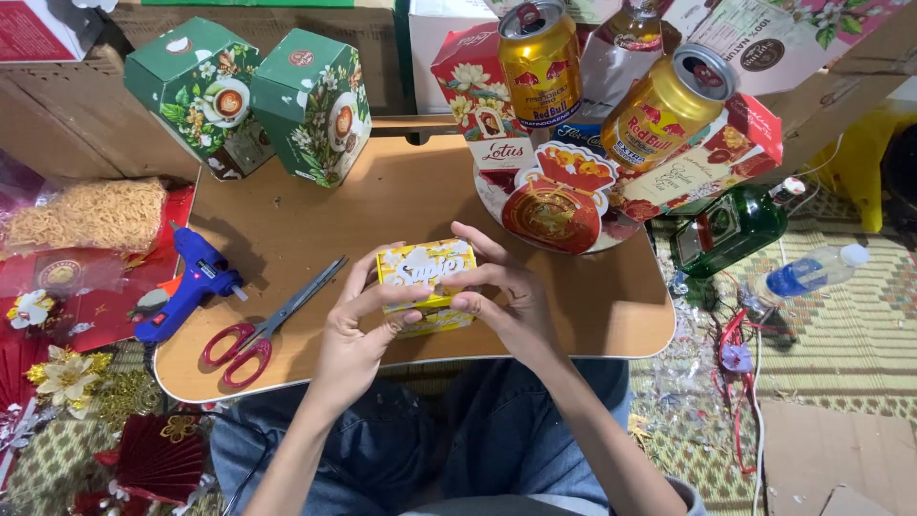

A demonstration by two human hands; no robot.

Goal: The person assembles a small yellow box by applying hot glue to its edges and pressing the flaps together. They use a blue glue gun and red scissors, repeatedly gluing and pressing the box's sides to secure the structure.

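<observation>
Both of my hands hold a small yellow box (426,270) with white lettering just above the near part of a low wooden table (401,205). My left hand (361,330) grips its left and lower side, thumb across the front. My right hand (504,296) clasps its right side, fingers curled over the top edge. Red-handled scissors (258,334) lie on the table left of my hands. A blue glue gun (191,282) rests at the table's left edge.
Two green hexagonal gift boxes (253,96) stand at the table's back left. A gift arrangement (611,124) of gold cans, red boxes and a bottle fills the back right. A green bottle (731,229) and a water bottle (812,272) lie on the mat to the right. Red and gold decorations (67,377) lie at left.
</observation>
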